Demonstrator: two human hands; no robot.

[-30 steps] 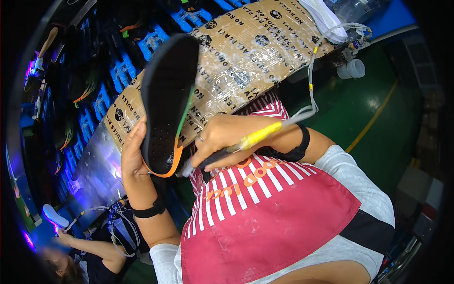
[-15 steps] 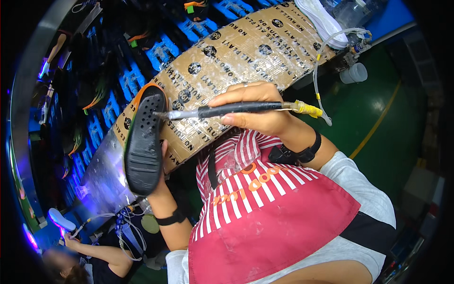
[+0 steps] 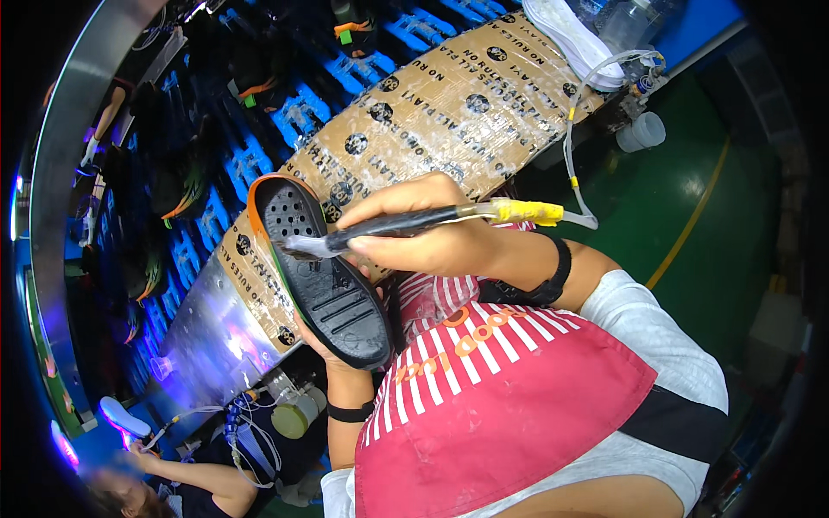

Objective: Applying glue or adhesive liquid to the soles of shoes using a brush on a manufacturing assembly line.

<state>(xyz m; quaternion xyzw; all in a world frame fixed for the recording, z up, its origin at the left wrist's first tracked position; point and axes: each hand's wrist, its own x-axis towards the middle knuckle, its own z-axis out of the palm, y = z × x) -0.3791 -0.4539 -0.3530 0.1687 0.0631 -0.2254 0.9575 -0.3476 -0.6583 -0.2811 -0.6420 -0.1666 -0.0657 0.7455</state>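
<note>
Her right hand (image 3: 432, 233) reaches across in front of her chest, fingers curled tight in a pen-like grip, forearm coming in from the right with a dark band at the wrist. Just below and to its left, the left hand (image 3: 332, 345) is cupped palm-up, mostly hidden, forearm rising straight from beneath, banded too.

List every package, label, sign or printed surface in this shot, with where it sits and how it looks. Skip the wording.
Cardboard sheet: flattened brown packing board over the bench behind the hands, taped, with black round marks and dark lettering.
Apron: on the person's chest at lower centre, red with white stripes and a curved row of orange letters.
Yellow band: wrapped round the brush handle by the right hand; any print is unreadable.
No screens or signs show.
</note>
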